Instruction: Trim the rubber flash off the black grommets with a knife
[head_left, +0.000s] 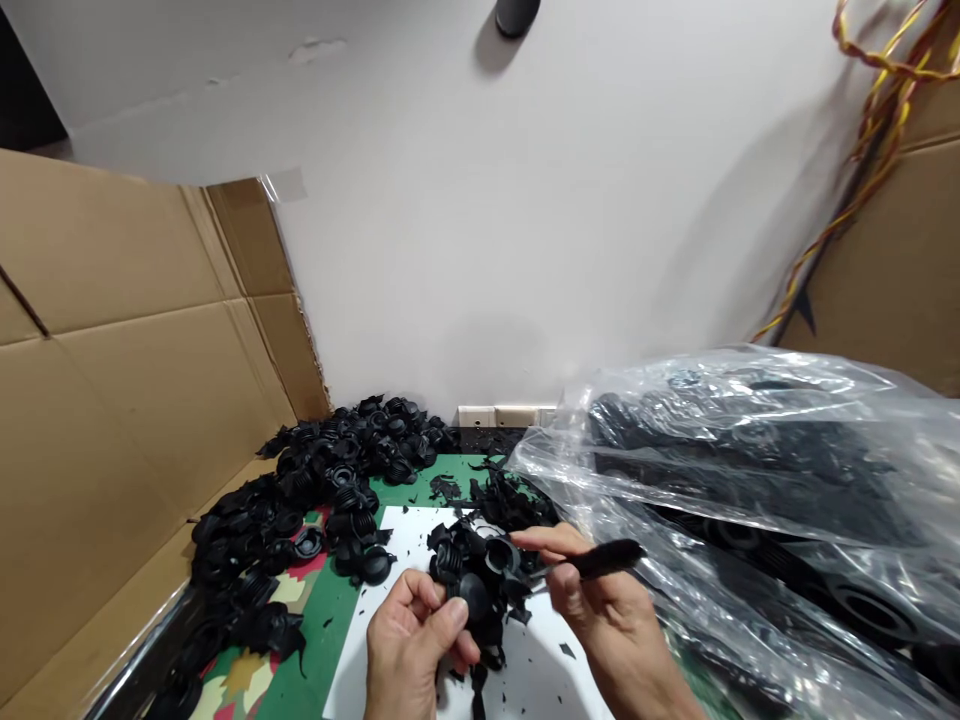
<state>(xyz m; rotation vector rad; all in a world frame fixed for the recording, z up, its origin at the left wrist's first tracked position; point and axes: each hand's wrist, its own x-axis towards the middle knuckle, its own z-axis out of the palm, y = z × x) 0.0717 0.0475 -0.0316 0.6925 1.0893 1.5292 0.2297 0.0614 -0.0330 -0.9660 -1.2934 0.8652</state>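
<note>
My left hand (420, 640) pinches a round black rubber cap (471, 597) between thumb and fingers. In my right hand (600, 610) is a slim tool with a black handle (611, 558); its thin metal end points left toward the black parts, and its exact kind I cannot make out. Between the two hands lies a small heap of black rubber parts (499, 555) on a white sheet (379, 610). My right index finger reaches to the edge of this heap; whether it touches is unclear. Small black scraps (568, 650) dot the sheet.
Many black caps (360, 440) are piled along the left and back of the green surface (315, 625). Black trimmings (510, 497) lie behind the sheet. A clear plastic bag (720, 470) of black parts fills the right. Cardboard (135, 380) stands left; twisted wires (874, 150) hang upper right.
</note>
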